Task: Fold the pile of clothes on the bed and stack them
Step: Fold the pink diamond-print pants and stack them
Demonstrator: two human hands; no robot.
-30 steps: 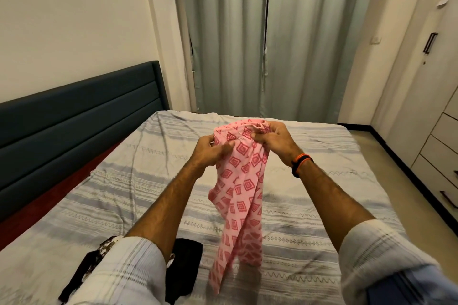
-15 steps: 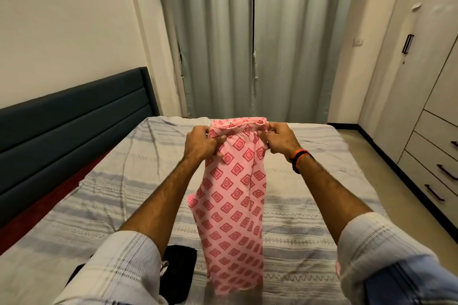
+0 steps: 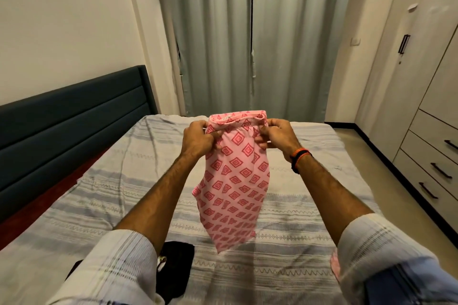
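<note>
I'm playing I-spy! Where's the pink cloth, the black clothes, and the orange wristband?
pink cloth (image 3: pixel 233 181): head view, middle of hanging fabric.
black clothes (image 3: pixel 177 267): head view, top of the pile.
orange wristband (image 3: pixel 298 153): head view, band's outer side.

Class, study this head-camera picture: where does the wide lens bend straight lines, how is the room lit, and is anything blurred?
Head view: the wardrobe edges and headboard lean and bow toward the frame's sides; warm, soft indoor light, no glare; only a faint shadow on the bedsheet below the pink patterned garment; the garment's hanging lower end looks slightly smeared, while both hands, left hand and right hand, read sharp.
</note>
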